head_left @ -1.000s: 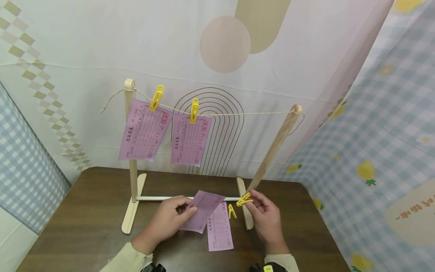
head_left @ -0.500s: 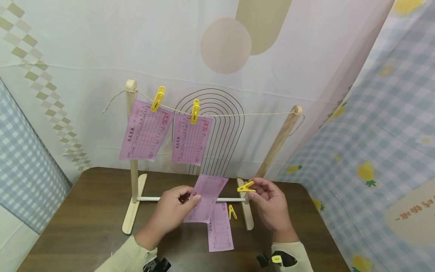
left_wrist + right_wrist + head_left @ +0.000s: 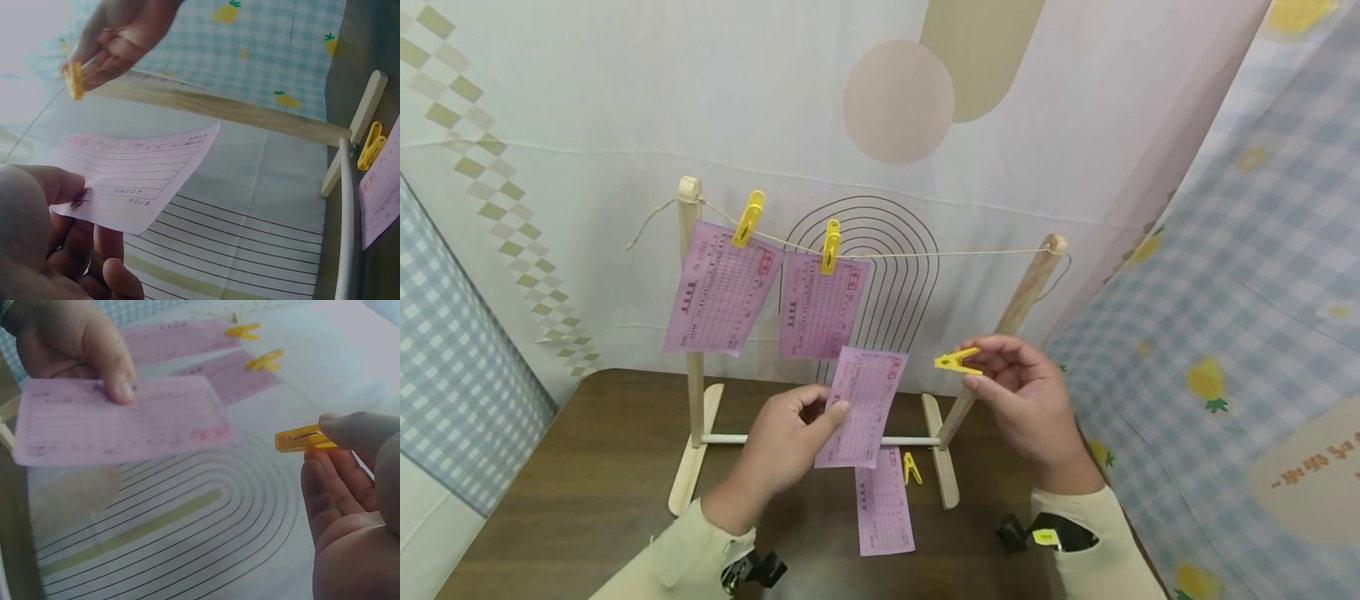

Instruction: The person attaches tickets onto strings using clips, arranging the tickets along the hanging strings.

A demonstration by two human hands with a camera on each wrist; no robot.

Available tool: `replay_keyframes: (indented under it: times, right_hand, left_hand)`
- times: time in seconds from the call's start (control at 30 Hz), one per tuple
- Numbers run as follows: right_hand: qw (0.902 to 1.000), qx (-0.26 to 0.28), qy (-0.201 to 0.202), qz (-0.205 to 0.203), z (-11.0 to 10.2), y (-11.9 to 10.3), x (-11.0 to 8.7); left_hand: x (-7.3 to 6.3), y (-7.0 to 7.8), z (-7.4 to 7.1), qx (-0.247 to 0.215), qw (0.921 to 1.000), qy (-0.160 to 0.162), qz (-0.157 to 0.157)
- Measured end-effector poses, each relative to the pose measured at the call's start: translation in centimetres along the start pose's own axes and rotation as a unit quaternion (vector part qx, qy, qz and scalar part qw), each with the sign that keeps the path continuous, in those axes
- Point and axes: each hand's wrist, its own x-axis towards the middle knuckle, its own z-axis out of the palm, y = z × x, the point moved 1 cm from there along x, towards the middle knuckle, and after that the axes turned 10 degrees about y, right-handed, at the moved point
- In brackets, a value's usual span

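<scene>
My left hand [image 3: 793, 442] pinches a pink printed slip [image 3: 863, 408] by its left edge, thumb in front, above the table. To the right, my right hand [image 3: 1026, 396] pinches a yellow clothespin [image 3: 958, 362] by its handles, its nose toward the slip but apart from it. Two more pink slips, one at left [image 3: 722, 287] and one beside it [image 3: 823, 307], hang from a thin string [image 3: 955, 252], each under its own yellow clothespin. In the right wrist view the held clothespin [image 3: 306, 437] sits between thumb and fingers.
A wooden post [image 3: 694, 392] and a leaning one [image 3: 1018, 304] carry the string, joined low by a white rod [image 3: 910, 441]. On the brown table [image 3: 587, 483] lie another pink slip [image 3: 886, 508] and a spare yellow clothespin [image 3: 912, 468]. A patterned cloth [image 3: 1000, 167] hangs behind.
Both hands have risen toward the string. The left has turned its slip more upright and lifted it; the right has carried the clothespin up and slightly right. The hanging slips stay in place.
</scene>
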Motion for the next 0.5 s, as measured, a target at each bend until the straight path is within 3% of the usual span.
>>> replay_keyframes:
  times: [0.3, 0.5]
  right_hand:
    - [0.999, 0.019, 0.008, -0.04, 1.3, -3.2, 3.5]
    - [0.998, -0.022, 0.01, -0.058, 2.1, -5.3, 5.2]
  left_hand:
    - [0.7, 1.0, -0.1, -0.004, 1.0, -0.003, 0.008]
    - [1.3, 1.9, 0.0, -0.009, 0.9996, -0.008, 0.025]
